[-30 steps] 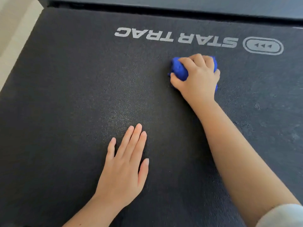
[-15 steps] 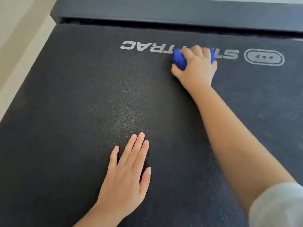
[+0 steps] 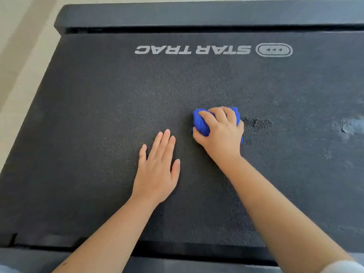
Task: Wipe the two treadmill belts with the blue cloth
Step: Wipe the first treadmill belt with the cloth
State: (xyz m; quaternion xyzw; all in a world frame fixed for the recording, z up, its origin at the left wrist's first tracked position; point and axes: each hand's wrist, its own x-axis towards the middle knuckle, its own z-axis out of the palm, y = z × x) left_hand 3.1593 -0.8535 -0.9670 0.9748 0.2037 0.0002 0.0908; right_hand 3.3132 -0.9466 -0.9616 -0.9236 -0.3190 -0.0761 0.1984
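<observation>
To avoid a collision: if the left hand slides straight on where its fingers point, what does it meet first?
Probably bare belt as far as the STAR TRAC print. The left hand would pass close beside the blue cloth in the right hand, perhaps brushing it.

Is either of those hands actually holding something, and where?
The right hand grips the bunched blue cloth from above. The left hand holds nothing, lying flat on the treadmill belt.

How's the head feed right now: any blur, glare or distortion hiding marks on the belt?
Head view: sharp, right hand and blue cloth unblurred; soft sheen across the belt, no harsh glare; dark scuffs right of the cloth read clearly; wide-angle lens splays the side edges; pale patch far right looks hazy.
</observation>
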